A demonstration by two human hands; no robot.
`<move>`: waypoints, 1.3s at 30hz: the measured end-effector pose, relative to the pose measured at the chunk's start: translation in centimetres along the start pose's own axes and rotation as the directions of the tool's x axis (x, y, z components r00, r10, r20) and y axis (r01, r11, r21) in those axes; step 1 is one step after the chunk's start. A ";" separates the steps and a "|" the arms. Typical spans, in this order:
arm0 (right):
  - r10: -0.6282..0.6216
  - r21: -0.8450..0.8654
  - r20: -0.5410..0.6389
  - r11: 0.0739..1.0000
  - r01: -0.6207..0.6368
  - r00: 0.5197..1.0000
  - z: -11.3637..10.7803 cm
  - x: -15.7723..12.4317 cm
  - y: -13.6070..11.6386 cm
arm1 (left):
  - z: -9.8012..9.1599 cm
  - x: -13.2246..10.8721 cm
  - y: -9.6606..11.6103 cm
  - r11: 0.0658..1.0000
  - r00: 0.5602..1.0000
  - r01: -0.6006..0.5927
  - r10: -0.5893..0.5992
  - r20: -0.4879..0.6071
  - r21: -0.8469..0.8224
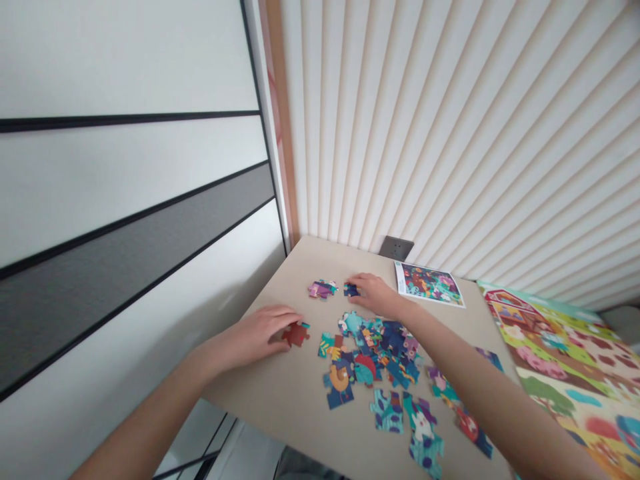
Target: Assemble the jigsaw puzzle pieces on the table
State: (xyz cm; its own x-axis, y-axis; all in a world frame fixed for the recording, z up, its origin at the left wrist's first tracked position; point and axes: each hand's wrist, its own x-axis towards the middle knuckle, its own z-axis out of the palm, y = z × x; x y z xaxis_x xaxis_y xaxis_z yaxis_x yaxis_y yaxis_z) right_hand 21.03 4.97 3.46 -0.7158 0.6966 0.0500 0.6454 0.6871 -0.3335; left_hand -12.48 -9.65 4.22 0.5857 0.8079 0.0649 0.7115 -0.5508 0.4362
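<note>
My left hand rests near the table's left edge, its thumb and fingers closed around the side of a red puzzle piece lying on the tabletop. Farther back, my right hand has its fingers on a dark blue puzzle piece. Just left of that piece lie joined purple and white puzzle pieces, apart from it. A heap of loose, colourful puzzle pieces covers the middle of the table, partly hidden by my right forearm. An orange and blue puzzle piece lies at its near left.
A printed picture sheet lies at the back by the ribbed wall, near a dark socket. Colourful illustrated boards cover the right side. More puzzle pieces lie toward the table's front. A white panelled cabinet borders the left.
</note>
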 end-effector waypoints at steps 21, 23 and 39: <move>0.280 -0.124 -0.002 0.953 -0.278 0.960 -0.1 1.4 0.3 | 1.1 10.5 -1.8 0.998 0.984 0.054 -0.045 -0.169 0.045; 0.266 -0.125 -0.024 0.956 -0.267 0.964 -0.1 1.0 0.3 | 1.6 10.8 -2.7 0.998 0.986 0.048 -0.043 -0.161 0.029; 0.025 -0.084 -0.084 0.996 -0.032 0.996 -0.3 2.3 -5.0 | 3.1 9.8 -4.9 0.991 0.933 0.131 -0.120 -0.340 0.008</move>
State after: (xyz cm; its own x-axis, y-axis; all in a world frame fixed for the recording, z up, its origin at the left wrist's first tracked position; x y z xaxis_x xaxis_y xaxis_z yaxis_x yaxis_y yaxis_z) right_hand 16.25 3.18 5.58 -0.6744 0.7285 0.1204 0.6883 0.6792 -0.2549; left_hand -9.05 0.34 -0.05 0.3286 0.8910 0.3131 0.7849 -0.4421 0.4341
